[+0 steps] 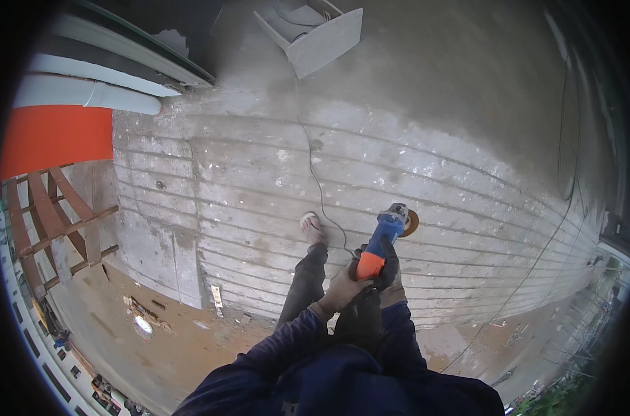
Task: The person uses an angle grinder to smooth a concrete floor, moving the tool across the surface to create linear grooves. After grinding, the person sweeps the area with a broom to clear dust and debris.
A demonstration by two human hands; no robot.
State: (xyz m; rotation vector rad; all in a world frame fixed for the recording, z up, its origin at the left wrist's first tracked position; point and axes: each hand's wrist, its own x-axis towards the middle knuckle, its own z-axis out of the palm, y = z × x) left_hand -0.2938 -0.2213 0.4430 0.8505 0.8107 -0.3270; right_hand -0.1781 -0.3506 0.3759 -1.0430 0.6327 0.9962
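Observation:
An angle grinder (pixel 384 232) with a blue body, an orange rear end and a grey metal head points away from me, slightly to the right. Its round brownish disc (pixel 412 223) sticks out on the right side of the head. My left hand (pixel 343 289), in a glove with dark fingertips, is closed at the orange rear end. Round the right side of the body wraps my right hand (pixel 391 272), also gloved. A thin dark cable (pixel 315 173) lies over the concrete near the grinder; where it joins the tool is hidden by my hands.
Grooved concrete (pixel 259 166) spreads under me, beside my sandaled foot (pixel 311 227). A pale angular board piece (pixel 325 43) lies at the far side. To the left are a white pipe (pixel 121 95), an orange panel (pixel 58 139) and a wooden frame (pixel 58 215). Bare dirt (pixel 190 329) borders the near edge.

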